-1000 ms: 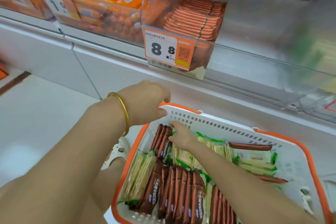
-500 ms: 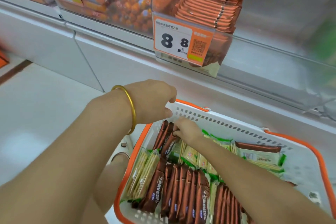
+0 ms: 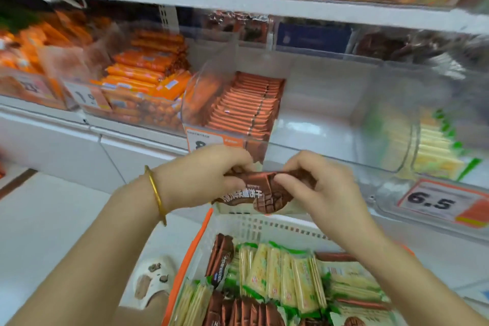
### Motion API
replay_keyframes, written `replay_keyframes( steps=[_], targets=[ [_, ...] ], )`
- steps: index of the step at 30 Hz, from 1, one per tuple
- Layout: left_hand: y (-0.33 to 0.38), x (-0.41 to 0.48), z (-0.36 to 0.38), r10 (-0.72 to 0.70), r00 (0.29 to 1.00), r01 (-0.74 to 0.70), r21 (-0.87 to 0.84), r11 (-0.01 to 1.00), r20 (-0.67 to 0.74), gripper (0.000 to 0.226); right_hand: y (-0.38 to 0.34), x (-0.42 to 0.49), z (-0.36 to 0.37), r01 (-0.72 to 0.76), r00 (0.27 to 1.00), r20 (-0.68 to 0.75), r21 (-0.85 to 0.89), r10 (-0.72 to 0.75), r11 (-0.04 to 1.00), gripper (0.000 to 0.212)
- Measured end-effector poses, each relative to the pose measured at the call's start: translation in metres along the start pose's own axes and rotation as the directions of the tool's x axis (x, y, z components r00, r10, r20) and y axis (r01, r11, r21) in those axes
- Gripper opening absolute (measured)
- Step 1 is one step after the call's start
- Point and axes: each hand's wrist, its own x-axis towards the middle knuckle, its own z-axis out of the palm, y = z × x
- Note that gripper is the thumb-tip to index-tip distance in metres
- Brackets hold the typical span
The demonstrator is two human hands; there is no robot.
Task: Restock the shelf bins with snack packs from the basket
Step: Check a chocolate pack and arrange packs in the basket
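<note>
Both hands hold brown chocolate biscuit packs above the basket, just below the clear shelf bin. My left hand grips their left end and my right hand pinches their right end. Inside that bin, on its left side, stands a row of brown-orange packs; its right part is bare. The white basket with an orange rim sits below, holding more brown packs and green-edged cracker packs.
Left of the bin is a bin of orange sausage packs. To the right a bin holds pale cracker packs above a 6.5 price tag. Higher shelves carry boxed goods. My sandalled foot stands left of the basket.
My right hand has lifted brown packs out of the basket up to bin height, and my left hand has taken hold of their other end. The view has tilted up toward the shelves.
</note>
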Motion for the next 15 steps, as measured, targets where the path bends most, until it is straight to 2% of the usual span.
replay_keyframes(
  steps=[2, 4, 7, 9, 11, 13, 15],
  targets=[
    [0.011, 0.012, -0.037, 0.08, 0.991, -0.067, 0.116, 0.991, -0.108, 0.018, -0.018, 0.025, -0.018, 0.047, 0.994, -0.098, 0.042, -0.042, 0.998, 0.016],
    [0.015, 0.026, -0.067, 0.106, 0.971, -0.06, 0.212, 0.975, -0.212, 0.02, -0.026, 0.051, -0.029, 0.063, 0.984, -0.173, 0.12, -0.042, 0.991, 0.022],
    [0.005, 0.048, -0.083, 0.076, 0.944, 0.023, 0.291, 0.956, -0.322, 0.019, -0.017, 0.09, -0.031, -0.095, 0.971, -0.186, 0.286, 0.153, 0.954, 0.031],
    [-0.007, 0.056, -0.077, 0.031, 0.95, 0.075, 0.323, 0.943, -0.311, 0.019, -0.002, 0.109, -0.021, -0.291, 0.953, -0.014, 0.247, 0.304, 0.924, 0.027],
    [-0.017, 0.059, -0.07, -0.011, 0.965, 0.098, 0.319, 0.943, -0.262, 0.021, 0.012, 0.118, -0.009, -0.445, 0.888, 0.209, 0.163, 0.41, 0.881, 0.025],
    [-0.024, 0.059, -0.065, -0.044, 0.979, 0.104, 0.306, 0.946, -0.199, 0.024, 0.021, 0.121, -0.001, -0.488, 0.822, 0.364, 0.055, 0.438, 0.871, 0.026],
    [-0.03, 0.057, -0.063, -0.071, 0.988, 0.11, 0.297, 0.949, -0.14, 0.025, 0.024, 0.121, 0.002, -0.489, 0.783, 0.444, 0.009, 0.435, 0.872, 0.027]
  ],
)
